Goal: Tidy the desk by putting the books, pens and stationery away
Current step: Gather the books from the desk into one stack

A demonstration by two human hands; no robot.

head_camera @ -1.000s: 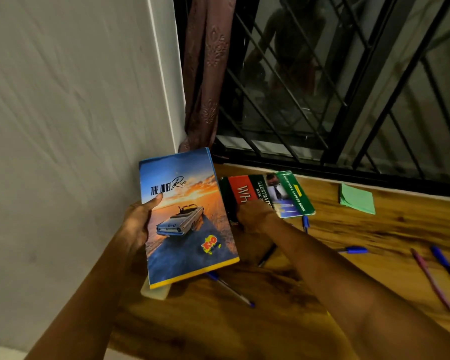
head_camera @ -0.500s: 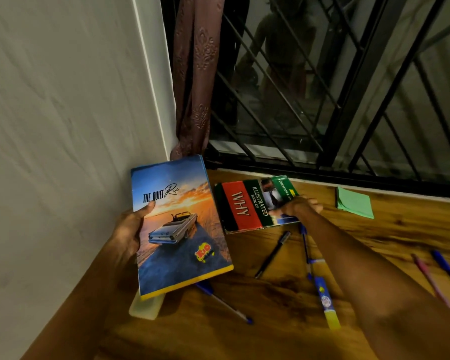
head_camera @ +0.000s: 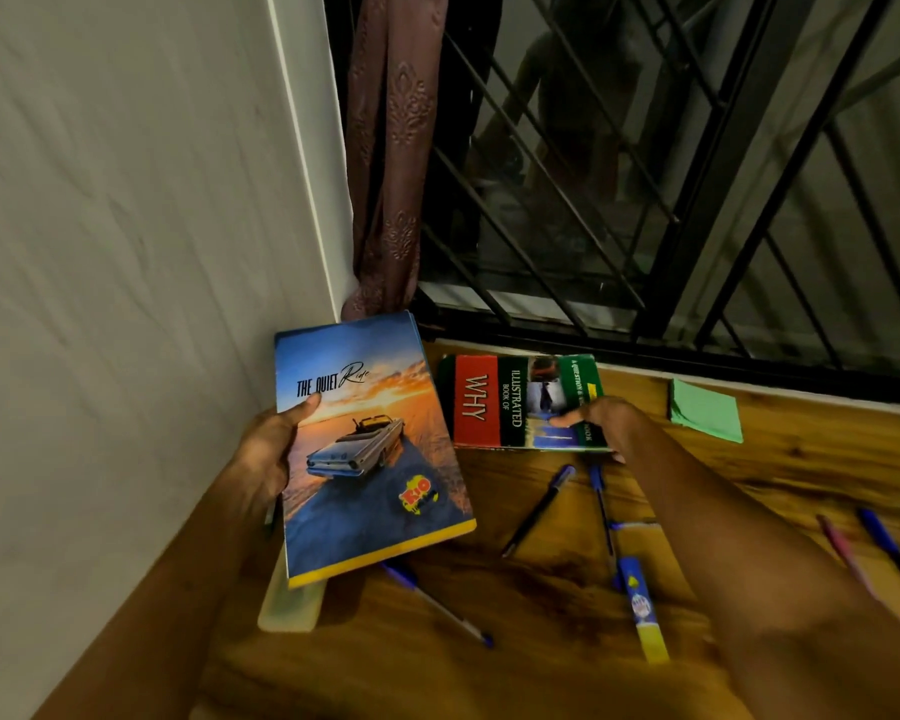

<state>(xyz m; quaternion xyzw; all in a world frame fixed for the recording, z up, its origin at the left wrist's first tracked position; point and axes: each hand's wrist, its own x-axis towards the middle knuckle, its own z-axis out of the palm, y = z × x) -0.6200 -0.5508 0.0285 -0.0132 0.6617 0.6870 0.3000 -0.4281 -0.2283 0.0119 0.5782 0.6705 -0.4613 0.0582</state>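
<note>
My left hand (head_camera: pixel 268 452) grips the left edge of a blue and orange notebook (head_camera: pixel 370 449) with a car on its cover, held tilted above the wooden desk (head_camera: pixel 541 667). My right hand (head_camera: pixel 606 423) pinches the near right corner of a red and green "WHY" book (head_camera: pixel 510 402) lying flat by the window. Loose pens lie around: a dark pen (head_camera: pixel 539 509), a blue pen (head_camera: pixel 601 506), another blue pen (head_camera: pixel 437 602) near the notebook's lower edge, and two pens (head_camera: pixel 874 548) at the far right. A blue and yellow ruler-like strip (head_camera: pixel 642 610) lies beside my right forearm.
A green sticky-note pad (head_camera: pixel 705 410) sits by the window sill. A pale flat case (head_camera: pixel 289 605) lies under the notebook against the white wall (head_camera: pixel 126 252). A barred window (head_camera: pixel 645 174) and a brown curtain (head_camera: pixel 391 148) close off the back.
My right hand slid from the WHY book's left side to its right corner and took hold there. The book has turned to lie flat, parallel to the window. The notebook stayed in my left hand.
</note>
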